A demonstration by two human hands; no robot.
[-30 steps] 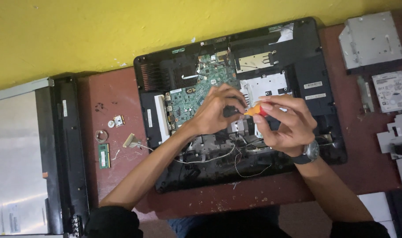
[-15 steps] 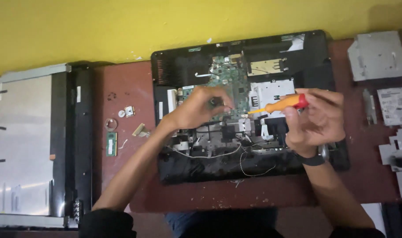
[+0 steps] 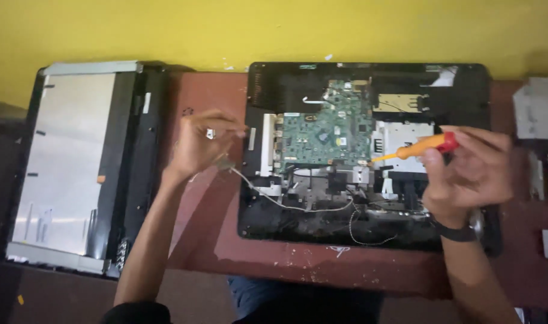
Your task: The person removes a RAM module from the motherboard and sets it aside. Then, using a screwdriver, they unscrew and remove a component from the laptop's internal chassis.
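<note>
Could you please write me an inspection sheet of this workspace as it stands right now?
Surface: worn reddish-brown wooden table, scuffed and speckled along its front edge.
Job's things: opened black computer chassis with green circuit board exposed; orange-handled screwdriver with red cap.
Clutter: detached grey display panel in black frame at far left; pale metal parts at far right, blurred.
Grippers: left hand over the table beside the chassis, fingers pinched, contents unclear; right hand holds the screwdriver, tip toward the board.
Cables: thin white wire running from the left hand across the chassis; dark loop lower down.
Surroundings: yellow wall behind.
</note>
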